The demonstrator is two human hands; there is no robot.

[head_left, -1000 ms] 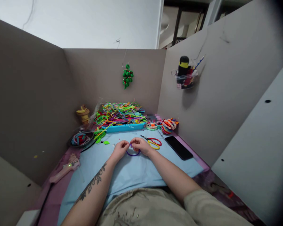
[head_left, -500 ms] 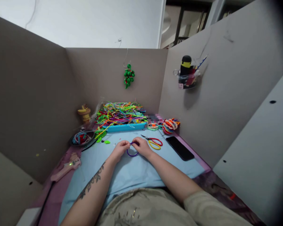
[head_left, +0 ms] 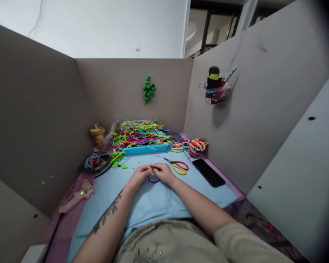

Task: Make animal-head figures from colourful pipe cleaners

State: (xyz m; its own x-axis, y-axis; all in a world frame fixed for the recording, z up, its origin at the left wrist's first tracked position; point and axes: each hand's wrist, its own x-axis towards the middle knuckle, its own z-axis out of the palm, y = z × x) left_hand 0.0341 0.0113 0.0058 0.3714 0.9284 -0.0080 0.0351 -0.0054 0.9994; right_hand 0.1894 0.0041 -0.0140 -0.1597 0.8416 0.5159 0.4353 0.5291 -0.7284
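Observation:
A purple pipe cleaner (head_left: 154, 181), bent into a loop, hangs below my fingertips over the light blue cloth (head_left: 153, 204). My left hand (head_left: 141, 173) pinches it from the left side. From the right, my right hand (head_left: 163, 172) also grips it, and the fingertips of both hands almost meet at the top of the loop. The exact spot where the ends come together is hidden by my fingers. Scissors (head_left: 178, 167) with one red and one yellow handle lie just right of my right hand.
A blue tray (head_left: 145, 149) heaped with colourful pipe cleaners stands at the back. At right lies a black phone (head_left: 208, 172). A pink glue gun (head_left: 77, 197) and a dark bowl (head_left: 83, 165) are at left. Grey panels (head_left: 131, 95) enclose the desk.
My right hand's fingers have shifted slightly left, closer to my left hand, and the loop looks a little smaller. The whole view has moved slightly.

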